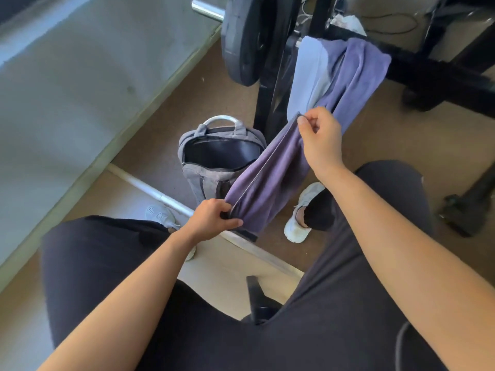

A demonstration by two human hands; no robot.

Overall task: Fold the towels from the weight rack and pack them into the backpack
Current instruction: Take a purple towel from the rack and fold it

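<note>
A purple towel (270,178) stretches from the black weight rack (267,97) down toward my knees. My left hand (211,220) grips its near end, fingers curled round the hem. My right hand (320,135) pinches the towel's edge farther up, close to the rack. The towel's far part (361,70) still drapes over the rack bar. Beside it on the same bar hangs a pale blue towel (308,73). A grey backpack (214,159) stands upright on the floor under the stretched towel, its top unzipped and its dark inside showing.
A black weight plate (243,41) on a chrome barbell end (207,9) sits left of the rack. A grey mat (67,89) fills the left. A white bar (150,188) lies across the floor by my white shoes (300,218). Black rack legs (442,79) run right.
</note>
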